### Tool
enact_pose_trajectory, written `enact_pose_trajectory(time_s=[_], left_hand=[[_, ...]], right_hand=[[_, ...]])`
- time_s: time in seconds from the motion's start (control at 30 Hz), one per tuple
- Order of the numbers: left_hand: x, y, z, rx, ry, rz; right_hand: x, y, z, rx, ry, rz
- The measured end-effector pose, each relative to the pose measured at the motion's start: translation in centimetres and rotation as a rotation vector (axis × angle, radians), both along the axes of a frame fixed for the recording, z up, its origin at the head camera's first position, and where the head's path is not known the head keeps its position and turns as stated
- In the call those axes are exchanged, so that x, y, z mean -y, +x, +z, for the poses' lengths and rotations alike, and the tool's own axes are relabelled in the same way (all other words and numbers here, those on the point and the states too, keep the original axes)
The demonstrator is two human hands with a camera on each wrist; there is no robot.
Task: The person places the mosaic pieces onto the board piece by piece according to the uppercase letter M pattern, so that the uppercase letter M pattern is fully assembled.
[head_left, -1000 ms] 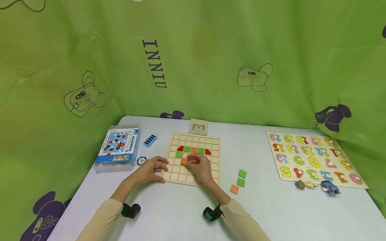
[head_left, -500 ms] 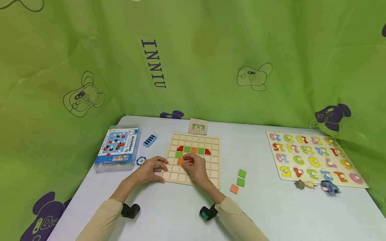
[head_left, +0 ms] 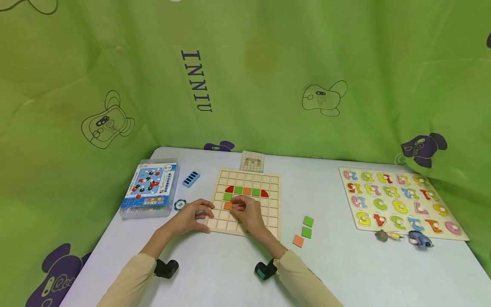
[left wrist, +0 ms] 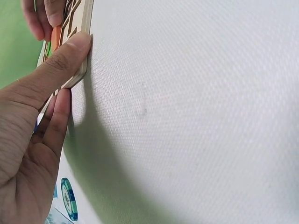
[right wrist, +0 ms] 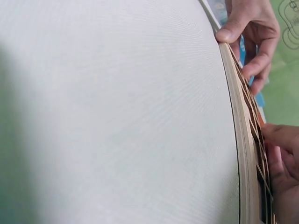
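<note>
In the head view a wooden grid board (head_left: 272,209) lies on the white table. My left hand (head_left: 189,218) holds its near left corner, thumb on the front edge and fingers along the left side. With thumb and fingers, my right hand (head_left: 251,213) pinches an orange square tile (head_left: 228,205) over a cell just below a green tile (head_left: 227,196). Above these runs a row with a red quarter-circle tile (head_left: 229,189) at the left, green and orange squares between, and another red quarter-circle (head_left: 264,194) at the right. The right hand hides some cells.
Behind the board lies a pattern card (head_left: 252,161). Two green tiles (head_left: 308,221) and an orange tile (head_left: 298,241) lie to the right. A boxed molecule set (head_left: 149,189), blue block (head_left: 191,179) and round chip (head_left: 180,205) are left; a number puzzle (head_left: 399,202) and small figures (head_left: 420,239) far right.
My right hand has moved slightly left with the orange tile, which now sits directly below the green tile. The left hand has stayed at the board's corner.
</note>
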State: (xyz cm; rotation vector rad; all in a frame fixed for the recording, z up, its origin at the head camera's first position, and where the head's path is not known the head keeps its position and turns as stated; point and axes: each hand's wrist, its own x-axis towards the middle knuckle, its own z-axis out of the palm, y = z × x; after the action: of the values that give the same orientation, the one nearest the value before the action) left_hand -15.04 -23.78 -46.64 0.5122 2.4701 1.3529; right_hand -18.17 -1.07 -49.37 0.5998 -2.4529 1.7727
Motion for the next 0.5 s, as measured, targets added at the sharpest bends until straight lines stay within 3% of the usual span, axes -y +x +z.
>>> enact_pose_trajectory(time_s=[0.37,0.5], left_hand=[[-0.1,0.0,0.0,-0.002,0.004,-0.003],[0.0,-0.1,0.0,-0.005,-0.001,-0.001]], right_hand=[[-0.2,0.2,0.3,0.057,-0.093,0.008],[-0.3,0.7,1.5,0.075,-0.158,0.052]])
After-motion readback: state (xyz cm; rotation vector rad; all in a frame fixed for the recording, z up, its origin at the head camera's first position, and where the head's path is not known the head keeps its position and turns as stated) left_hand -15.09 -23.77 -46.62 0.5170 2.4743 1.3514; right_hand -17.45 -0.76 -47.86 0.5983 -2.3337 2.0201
